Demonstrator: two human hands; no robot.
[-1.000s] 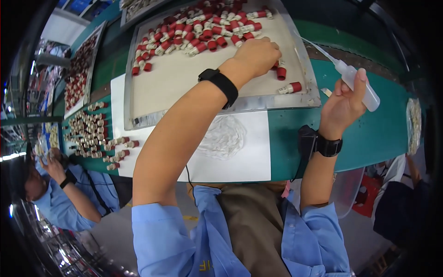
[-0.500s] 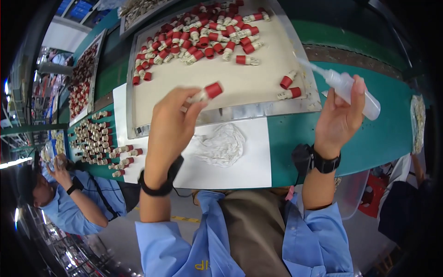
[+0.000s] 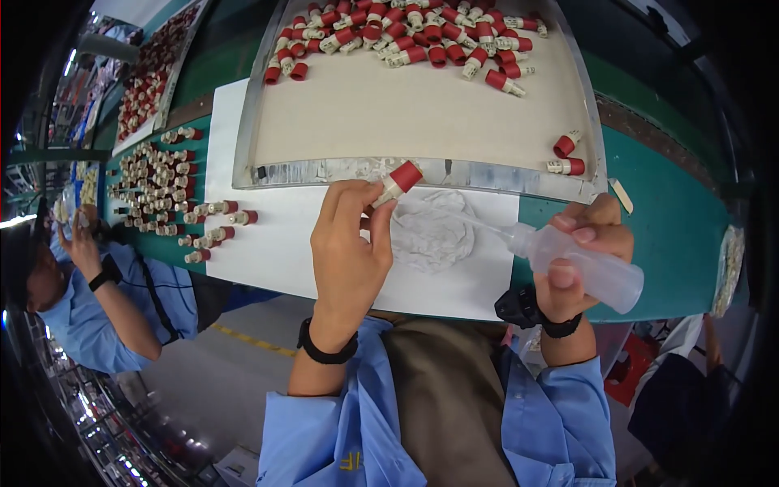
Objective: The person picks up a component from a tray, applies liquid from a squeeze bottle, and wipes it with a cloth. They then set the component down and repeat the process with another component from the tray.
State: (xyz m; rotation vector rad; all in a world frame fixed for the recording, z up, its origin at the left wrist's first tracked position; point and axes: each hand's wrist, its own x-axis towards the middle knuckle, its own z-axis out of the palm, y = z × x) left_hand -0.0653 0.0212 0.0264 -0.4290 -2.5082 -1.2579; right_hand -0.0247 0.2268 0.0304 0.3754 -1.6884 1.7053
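Observation:
Pinched between the thumb and fingers of my left hand (image 3: 350, 239) is a small white cylindrical part with a red cap (image 3: 406, 174), tilted with its red end up and to the right. My right hand (image 3: 602, 235) is wrapped round a translucent squeeze bottle (image 3: 608, 280), thumb pressed on its side. The bottle's thin nozzle (image 3: 471, 219) points left toward the held part, across a crumpled white cloth (image 3: 438, 243). The cloth lies on a white sheet (image 3: 272, 264) below the hands. Whether the nozzle tip touches the part I cannot tell.
A metal-rimmed tray (image 3: 324, 171) beyond my hands holds a pile of red-and-white parts (image 3: 406, 36). Many similar parts (image 3: 158, 191) stand or lie on the green table at left. Another full tray (image 3: 150, 97) is farther left. A co-worker (image 3: 105, 284) sits at the left.
My left hand has moved right and slightly down with the red-capped part. The right hand has brought the bottle lower, its nozzle now close to the part. The view has shifted.

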